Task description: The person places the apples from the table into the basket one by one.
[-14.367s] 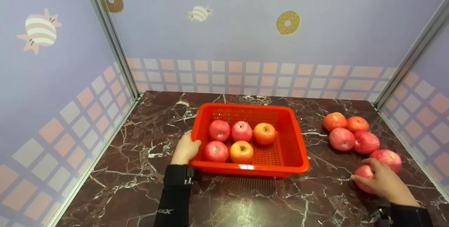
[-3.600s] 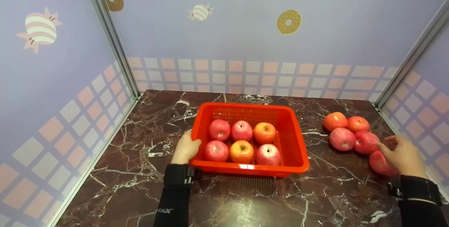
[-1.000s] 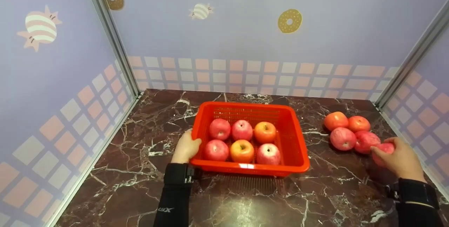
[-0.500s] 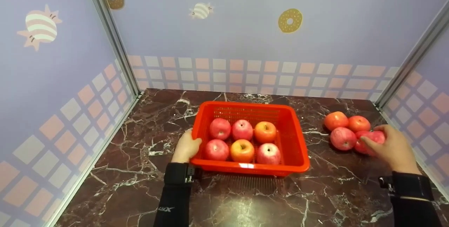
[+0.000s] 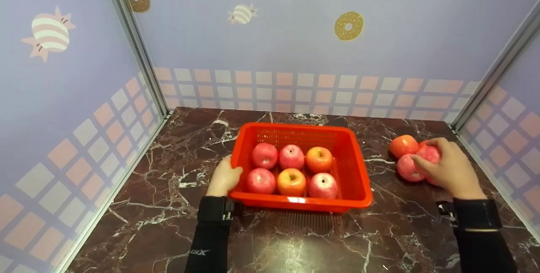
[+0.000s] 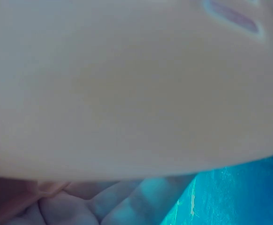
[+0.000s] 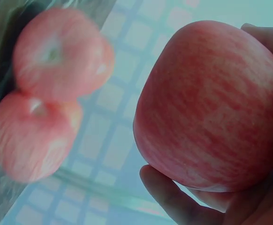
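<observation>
A red plastic basket (image 5: 354, 167) holds two rows of red and yellow-orange apples, among them a yellow-orange apple (image 5: 291, 182) and a pale-topped apple (image 5: 323, 185). My left hand (image 5: 224, 177) grips the basket's left rim, thumb over the edge; the left wrist view is mostly filled by the blurred basket wall (image 6: 136, 93). At the right, my right hand (image 5: 451, 169) holds a red apple (image 7: 211, 108) between thumb and fingers. That apple is up above the loose apples, partly covering them in the head view.
Below the held apple sit loose apples, including an orange-red apple (image 5: 403, 146) and a pinkish apple (image 5: 408, 168). Dark marbled tabletop (image 5: 177, 222) lies under everything. Patterned panels (image 5: 295, 45) wall in the back and both sides.
Over the last second the right hand has lifted the red apple and carried it leftward over the loose ones. Earlier, a pale-topped apple joined the basket's front row. The left hand stays put.
</observation>
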Demonstrator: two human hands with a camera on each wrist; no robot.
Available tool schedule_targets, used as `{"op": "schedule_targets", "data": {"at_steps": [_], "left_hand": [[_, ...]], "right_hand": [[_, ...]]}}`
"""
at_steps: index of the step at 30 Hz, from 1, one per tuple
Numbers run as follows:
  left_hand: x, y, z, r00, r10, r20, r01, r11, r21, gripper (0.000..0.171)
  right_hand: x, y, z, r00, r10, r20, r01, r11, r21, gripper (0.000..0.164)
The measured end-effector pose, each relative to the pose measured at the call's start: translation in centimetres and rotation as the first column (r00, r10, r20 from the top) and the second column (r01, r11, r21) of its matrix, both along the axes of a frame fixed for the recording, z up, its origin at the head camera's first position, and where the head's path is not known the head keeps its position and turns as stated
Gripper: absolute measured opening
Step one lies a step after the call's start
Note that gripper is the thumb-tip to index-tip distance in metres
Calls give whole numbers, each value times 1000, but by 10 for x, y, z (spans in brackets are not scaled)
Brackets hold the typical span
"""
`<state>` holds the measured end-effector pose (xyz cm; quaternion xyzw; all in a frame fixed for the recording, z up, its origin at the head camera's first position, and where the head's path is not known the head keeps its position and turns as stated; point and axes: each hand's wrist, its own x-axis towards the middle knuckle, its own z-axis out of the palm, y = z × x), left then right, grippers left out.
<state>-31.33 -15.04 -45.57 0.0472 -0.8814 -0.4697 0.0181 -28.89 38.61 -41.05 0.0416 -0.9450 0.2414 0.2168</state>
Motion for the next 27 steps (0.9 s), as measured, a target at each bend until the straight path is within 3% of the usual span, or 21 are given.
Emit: {"op": "schedule_targets", "data": {"at_steps": [4, 10, 15, 22, 27], "left_hand": [[0, -1, 0, 1000, -3, -7, 3, 1000, -1, 46], [0, -1, 1, 1000, 1, -11, -1, 1000, 1, 45], [0, 0, 0, 1000, 1, -12, -1, 1000, 16, 43], [0, 0, -1, 1000, -1, -13, 1, 1000, -2, 44], [-1, -1, 0, 1000, 1, -13, -1, 1000, -4, 45]], "right_hand": [[-3, -21, 8, 999, 39, 17, -39, 999, 7, 56], [-11, -55, 17, 994, 95, -48, -93, 995, 42, 49], [-16, -81, 24, 990, 139, -24, -137, 990, 45, 50], [-22, -115, 32, 976, 212, -56, -207, 975, 79, 45], [-26, -137, 38, 964, 264, -22, -263, 963, 59, 46]]}}
